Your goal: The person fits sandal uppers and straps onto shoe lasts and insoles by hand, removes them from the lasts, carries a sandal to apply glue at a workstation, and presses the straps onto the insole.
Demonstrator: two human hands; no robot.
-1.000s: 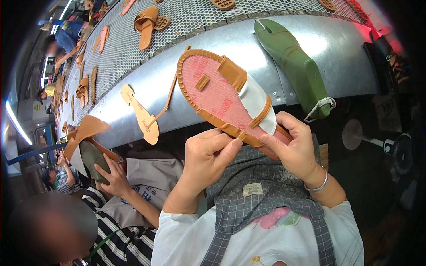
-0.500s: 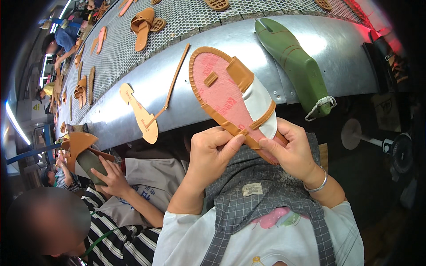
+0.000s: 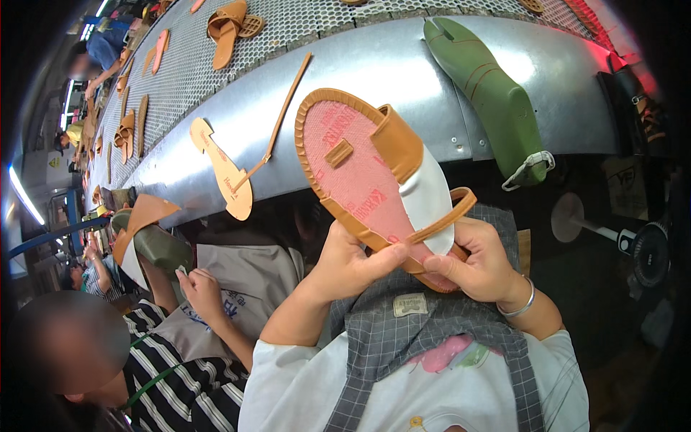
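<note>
In front of my chest I hold up an unfinished sandal point(image 3: 353, 169) with a pink insole and a folded brown rim. A brown and white strap piece point(image 3: 403, 147) lies along its right side, and a narrow brown loop stands up near the heel end. My left hand point(image 3: 356, 263) grips the left edge near the heel, thumb on top. My right hand point(image 3: 486, 263) pinches the heel end from the right, thumb pressed on the insole. Fingers of both hands are partly hidden beneath the sandal.
A green shoe last point(image 3: 489, 93) with a white cord lies on the metal ledge point(image 3: 345, 72). Left of the sandal are a tan insole piece point(image 3: 223, 173) and a thin brown strap point(image 3: 286, 108). A co-worker's hand point(image 3: 205, 291) is beside another green last point(image 3: 162, 245). A fan point(image 3: 648, 252) stands at right.
The sandal has tilted and come a little lower and nearer. Its narrow loop now stands away from the insole. The co-worker's last has shifted, and sandals on the mesh belt moved slightly left.
</note>
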